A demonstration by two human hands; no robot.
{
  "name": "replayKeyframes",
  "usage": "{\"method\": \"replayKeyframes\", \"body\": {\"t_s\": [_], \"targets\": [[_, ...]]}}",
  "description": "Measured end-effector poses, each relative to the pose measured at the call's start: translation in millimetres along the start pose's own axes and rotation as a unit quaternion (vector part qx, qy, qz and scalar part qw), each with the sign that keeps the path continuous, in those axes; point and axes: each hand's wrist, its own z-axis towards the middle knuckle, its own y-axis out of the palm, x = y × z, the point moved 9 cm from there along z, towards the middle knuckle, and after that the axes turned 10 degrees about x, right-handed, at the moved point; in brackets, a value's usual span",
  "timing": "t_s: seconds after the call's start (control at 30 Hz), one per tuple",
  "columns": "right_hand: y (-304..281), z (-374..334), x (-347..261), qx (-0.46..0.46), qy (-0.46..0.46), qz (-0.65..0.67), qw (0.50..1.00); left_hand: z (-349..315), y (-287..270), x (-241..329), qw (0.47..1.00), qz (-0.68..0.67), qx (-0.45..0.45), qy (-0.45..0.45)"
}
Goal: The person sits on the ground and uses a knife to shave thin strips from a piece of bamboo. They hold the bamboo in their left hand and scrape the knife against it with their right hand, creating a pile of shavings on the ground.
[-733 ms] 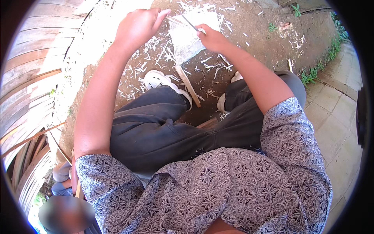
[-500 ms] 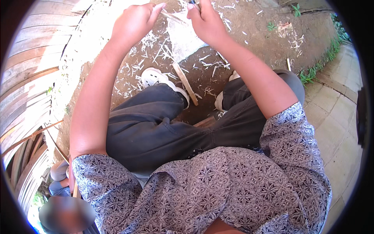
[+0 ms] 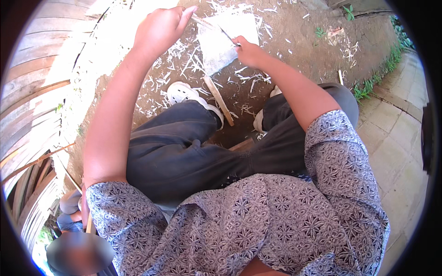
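My left hand [image 3: 161,28] is closed at the top of the view, round a thin wooden stick [image 3: 201,21] whose end sticks out to the right past my thumb. In my closed right hand [image 3: 252,52] is a knife with a dark, narrow blade [image 3: 227,36]. The blade slants up and left, its tip close to the stick's end; whether they touch I cannot tell. Below both hands a whitish sheet [image 3: 216,54] lies on the ground, with pale wood shavings [image 3: 184,64] scattered round it. The knife's handle is mostly hidden in my fist.
A longer strip of wood [image 3: 219,101] lies between my feet, beside a white clog [image 3: 184,93]. Wooden slats [image 3: 41,60] run along the left. Paving slabs [image 3: 391,133] lie on the right behind a grassy edge [image 3: 368,87]. Another person [image 3: 71,214] is at the lower left.
My right hand has come down toward me and slightly right, away from the stick, and the knife's blade now shows. My left hand has barely moved.
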Motion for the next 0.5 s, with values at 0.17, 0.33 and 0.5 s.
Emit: {"method": "replayKeyframes", "body": {"t_s": [0.17,0.33,0.5], "targets": [[-49,38,-88,-0.036,0.116,0.085,0.989,-10,-10,-11,1.0,0.017,0.0,-0.02],[-14,11,-37,0.018,0.039,0.03,0.999,-2,-5,-4,1.0,0.011,0.001,-0.001],[-7,-3,-32,-0.042,0.097,0.072,0.992,-6,3,-19,0.999,0.004,-0.011,-0.045]]}}
